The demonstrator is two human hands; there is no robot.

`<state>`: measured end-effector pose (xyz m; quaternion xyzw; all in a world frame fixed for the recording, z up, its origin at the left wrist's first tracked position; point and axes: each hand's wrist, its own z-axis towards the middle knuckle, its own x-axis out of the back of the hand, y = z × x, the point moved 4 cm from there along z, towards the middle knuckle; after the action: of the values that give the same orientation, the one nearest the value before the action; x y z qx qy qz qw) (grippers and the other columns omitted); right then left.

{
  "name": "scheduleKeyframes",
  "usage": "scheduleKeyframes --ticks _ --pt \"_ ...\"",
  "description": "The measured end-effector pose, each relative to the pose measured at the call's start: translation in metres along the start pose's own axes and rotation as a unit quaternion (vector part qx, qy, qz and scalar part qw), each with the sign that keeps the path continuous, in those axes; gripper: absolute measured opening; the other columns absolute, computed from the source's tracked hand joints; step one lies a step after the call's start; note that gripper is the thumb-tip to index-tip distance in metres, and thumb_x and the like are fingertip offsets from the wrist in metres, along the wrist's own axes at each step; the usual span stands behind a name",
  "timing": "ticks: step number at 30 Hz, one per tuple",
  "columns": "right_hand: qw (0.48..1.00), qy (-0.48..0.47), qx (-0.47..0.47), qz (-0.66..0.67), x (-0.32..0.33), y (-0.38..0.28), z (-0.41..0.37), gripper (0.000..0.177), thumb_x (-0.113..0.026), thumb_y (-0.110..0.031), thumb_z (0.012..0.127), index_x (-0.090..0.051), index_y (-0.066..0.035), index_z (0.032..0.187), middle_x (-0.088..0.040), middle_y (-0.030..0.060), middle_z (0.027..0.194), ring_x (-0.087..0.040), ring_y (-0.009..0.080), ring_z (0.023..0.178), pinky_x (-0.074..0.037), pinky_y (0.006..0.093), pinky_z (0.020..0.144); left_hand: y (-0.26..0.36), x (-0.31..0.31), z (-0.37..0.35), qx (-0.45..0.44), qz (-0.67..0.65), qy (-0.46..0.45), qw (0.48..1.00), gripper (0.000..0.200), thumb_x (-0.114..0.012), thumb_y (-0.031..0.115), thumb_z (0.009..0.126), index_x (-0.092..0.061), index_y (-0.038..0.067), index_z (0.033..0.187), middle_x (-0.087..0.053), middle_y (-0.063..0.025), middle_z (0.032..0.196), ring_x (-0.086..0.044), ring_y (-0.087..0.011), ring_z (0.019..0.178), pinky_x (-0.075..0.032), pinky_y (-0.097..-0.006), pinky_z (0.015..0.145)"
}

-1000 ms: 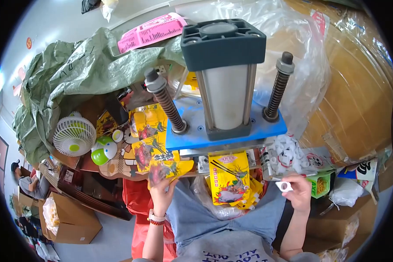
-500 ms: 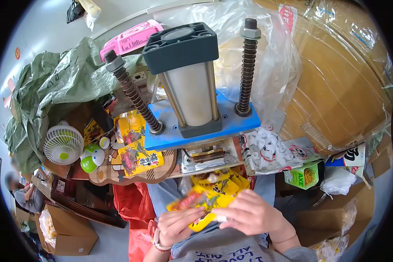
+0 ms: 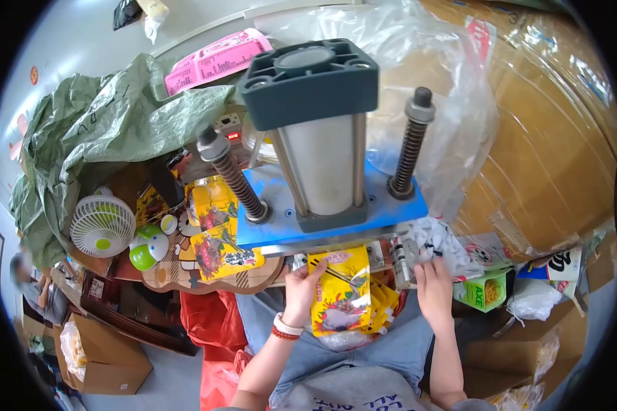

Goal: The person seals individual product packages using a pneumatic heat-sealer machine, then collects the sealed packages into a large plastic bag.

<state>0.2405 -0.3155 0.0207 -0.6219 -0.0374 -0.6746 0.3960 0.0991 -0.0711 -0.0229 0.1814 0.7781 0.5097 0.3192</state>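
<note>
At the bench's front edge, the left hand [image 3: 300, 293] pinches a yellow snack packet [image 3: 341, 294] upright beneath the press [image 3: 322, 205]. The right hand [image 3: 435, 286] touches white plastic clips [image 3: 437, 240], its grip unclear. Holding the packet's top square seems wise.

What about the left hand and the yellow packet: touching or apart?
Touching. The head view shows the left hand with its fingers on the left edge of the yellow packet.
</note>
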Motion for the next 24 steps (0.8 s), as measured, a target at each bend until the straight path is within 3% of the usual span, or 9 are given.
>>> scheduleKeyframes --ticks 3,5,6,8,9,11,14,17,24 --pt "0.995 -0.011 0.087 0.051 0.012 -0.012 -0.011 0.025 -0.057 -0.020 0.095 -0.059 -0.001 0.112 -0.060 0.0161 0.101 -0.056 0.0356 0.095 -0.043 0.0449 0.085 0.002 0.008 0.003 0.027 0.028 -0.056 0.998 0.029 -0.067 0.019 0.093 -0.067 -0.009 0.102 -0.072 -0.0111 0.093 -0.067 -0.0145 0.075 -0.053 -0.0240 0.068" --pt "0.991 -0.003 0.121 0.060 0.019 -0.009 -0.009 0.025 -0.060 -0.018 0.093 -0.059 -0.001 0.112 -0.061 0.0151 0.101 -0.057 0.0339 0.091 -0.043 0.0434 0.085 0.033 0.039 -0.001 -0.189 0.257 0.007 0.948 0.030 -0.068 0.020 0.093 -0.066 -0.006 0.108 -0.072 -0.0087 0.091 -0.067 -0.0143 0.078 -0.052 -0.0233 0.070" --pt "0.986 -0.026 0.094 0.135 0.022 -0.006 -0.009 0.025 -0.061 -0.016 0.092 -0.059 -0.001 0.113 -0.061 0.0147 0.102 -0.057 0.0325 0.089 -0.044 0.0418 0.085 0.067 0.051 -0.011 -0.082 0.373 0.081 0.921 0.048 -0.071 0.036 0.088 -0.064 0.001 0.121 -0.070 -0.0121 0.113 -0.067 -0.0259 0.102 -0.048 -0.0407 0.094" --pt "0.970 -0.022 0.025 0.240 0.019 0.003 -0.011 0.023 -0.063 -0.007 0.090 -0.059 -0.002 0.112 -0.061 0.0120 0.111 -0.058 0.0237 0.097 -0.043 0.0313 0.088 0.093 0.072 -0.020 -0.293 0.747 0.267 0.534 0.074 -0.069 0.049 0.085 -0.048 0.005 0.141 -0.050 -0.0142 0.143 -0.045 -0.0281 0.135 -0.024 -0.0588 0.112" --pt "0.970 -0.024 0.026 0.241 0.017 0.001 -0.014 0.023 -0.063 -0.007 0.090 -0.059 -0.002 0.112 -0.061 0.0120 0.111 -0.058 0.0237 0.097 -0.043 0.0313 0.088 0.070 0.110 -0.007 -0.239 0.742 0.188 0.598 0.090 -0.068 0.057 0.081 -0.034 0.009 0.149 -0.029 -0.0116 0.158 -0.022 -0.0245 0.148 -0.003 -0.0686 0.111" --pt "0.885 0.046 -0.028 0.463 0.016 -0.003 -0.017 0.026 -0.068 -0.010 0.088 -0.059 0.001 0.110 -0.059 0.0110 0.104 -0.057 0.0211 0.094 -0.044 0.0315 0.084 0.051 0.127 -0.017 -0.244 0.727 0.086 0.636 0.085 -0.072 0.051 0.079 -0.040 0.011 0.147 -0.040 -0.0125 0.151 -0.032 -0.0247 0.144 -0.008 -0.0660 0.113" --pt "0.899 0.082 0.105 0.417 0.058 -0.048 -0.023 0.031 -0.073 -0.013 0.084 -0.060 0.002 0.107 -0.056 0.0091 0.097 -0.054 0.0193 0.092 -0.044 0.0318 0.081 0.041 0.139 -0.044 -0.337 0.578 0.077 0.739 0.035 -0.076 0.012 0.076 -0.071 0.008 0.111 -0.072 -0.0118 0.107 -0.068 -0.0265 0.103 -0.048 -0.0408 0.098" --pt "0.923 0.201 0.249 0.215 0.088 -0.095 -0.037 0.037 -0.081 -0.031 0.077 -0.066 -0.002 0.096 -0.055 0.0084 0.093 -0.054 0.0237 0.088 -0.043 0.0342 0.077 0.058 0.100 -0.079 -0.296 0.447 0.075 0.841 0.034 -0.065 -0.010 0.070 -0.072 0.003 0.101 -0.073 -0.0130 0.099 -0.070 -0.0277 0.096 -0.055 -0.0332 0.086" --pt "0.899 0.069 0.401 0.161 0.052 -0.145 -0.044 0.038 -0.081 -0.032 0.073 -0.069 -0.012 0.103 -0.061 -0.0011 0.095 -0.058 0.0199 0.095 -0.037 0.0402 0.090 0.095 0.012 -0.143 -0.490 0.482 -0.076 0.722 0.031 -0.062 -0.011 0.066 -0.073 0.000 0.093 -0.074 -0.0111 0.095 -0.073 -0.0263 0.092 -0.058 -0.0337 0.080"
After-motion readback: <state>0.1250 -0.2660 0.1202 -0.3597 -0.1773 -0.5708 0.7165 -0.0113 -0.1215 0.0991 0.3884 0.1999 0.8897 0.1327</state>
